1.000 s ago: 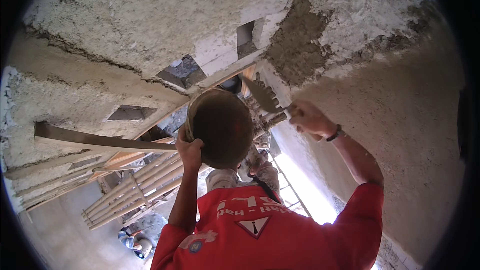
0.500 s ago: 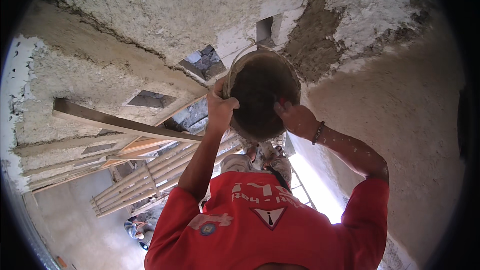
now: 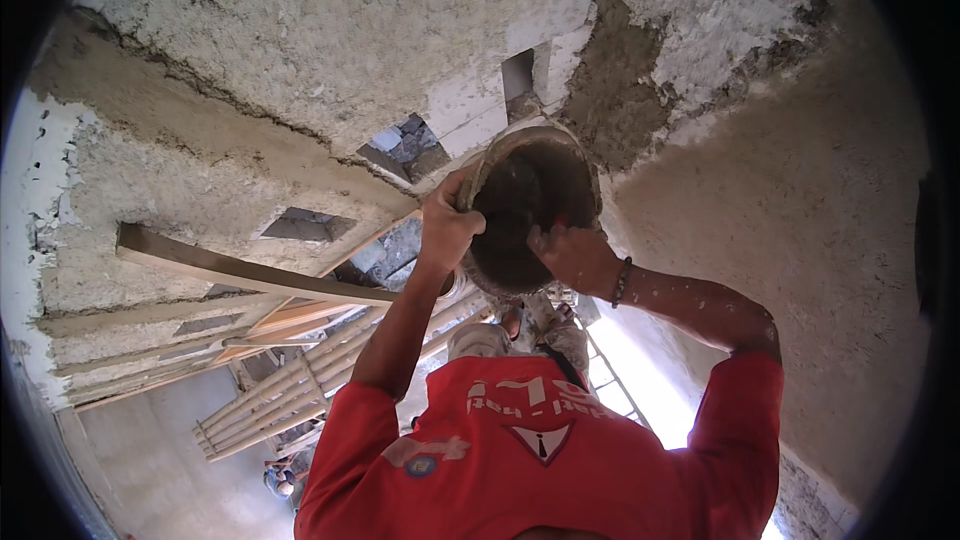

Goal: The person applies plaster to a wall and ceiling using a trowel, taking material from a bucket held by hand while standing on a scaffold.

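Observation:
My left hand [image 3: 450, 225] grips the rim of a round, mortar-crusted bucket [image 3: 582, 180], which is tilted so that its dark inside shows. My right hand [image 3: 575, 255], with a beaded wrist band, reaches into the bucket with fingers closed on the trowel handle; the blade is hidden in the dark interior. Just beyond the bucket, a rough plastered surface [image 3: 420, 30] carries a dark patch of damp mortar [image 3: 610, 80] and small square openings [image 3: 400, 145].
A long wooden batten [image 3: 250, 275] slants out at the left. Bamboo poles [image 3: 255, 410] lie below at lower left, with another person [image 3: 280, 480] farther down. A plastered wall [image 3: 770, 260] rises on the right, beside a ladder [image 3: 610, 380] in bright light below my feet.
The bucket moved up and right, then dropped slightly. My right hand brought the trowel from outside the bucket down into it, hiding the blade.

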Motion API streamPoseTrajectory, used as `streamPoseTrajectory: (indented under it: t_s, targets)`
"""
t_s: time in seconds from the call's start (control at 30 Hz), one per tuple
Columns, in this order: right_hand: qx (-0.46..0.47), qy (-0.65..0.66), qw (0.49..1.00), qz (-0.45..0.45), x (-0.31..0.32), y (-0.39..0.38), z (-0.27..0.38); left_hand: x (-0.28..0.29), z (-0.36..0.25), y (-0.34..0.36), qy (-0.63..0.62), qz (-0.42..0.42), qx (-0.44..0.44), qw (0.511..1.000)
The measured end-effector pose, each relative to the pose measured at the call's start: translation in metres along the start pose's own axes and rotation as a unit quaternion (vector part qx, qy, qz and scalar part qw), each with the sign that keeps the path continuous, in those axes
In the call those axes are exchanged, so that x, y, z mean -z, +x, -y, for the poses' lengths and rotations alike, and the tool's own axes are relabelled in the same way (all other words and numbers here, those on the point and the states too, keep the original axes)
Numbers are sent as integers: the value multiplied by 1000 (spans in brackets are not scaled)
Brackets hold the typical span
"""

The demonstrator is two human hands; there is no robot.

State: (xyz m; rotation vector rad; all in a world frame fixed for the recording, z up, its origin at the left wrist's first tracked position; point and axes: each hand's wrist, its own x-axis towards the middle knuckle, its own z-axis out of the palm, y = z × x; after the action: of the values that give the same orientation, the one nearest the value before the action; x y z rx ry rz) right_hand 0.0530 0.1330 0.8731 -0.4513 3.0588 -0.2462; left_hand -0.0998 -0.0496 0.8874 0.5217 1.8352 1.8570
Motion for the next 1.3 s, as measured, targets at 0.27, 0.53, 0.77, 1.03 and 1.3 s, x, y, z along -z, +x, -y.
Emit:
streamPoseTrajectory:
  t_s: [0.27, 0.53, 0.77, 1.03, 1.3]
  targets:
    - [-65, -44, 997, -2, 53, 2, -32, 0, 9, 0, 55, -25, -11, 998]
    - [27, 110, 994, -2, -19, -31, -6, -15, 16, -1, 48, -63, -18, 997]
    - [-193, 94, 971, -109, -39, -18, -16, -36, 39, -6, 92, -47, -8, 995]
    - [-171, 168, 970, -32, -32, -53, -1, -45, 43, -16, 84, -51, -3, 995]
    - [-163, 248, 937, -182, -136, -51, 4, -77, 37, -15, 63, -10, 9, 998]
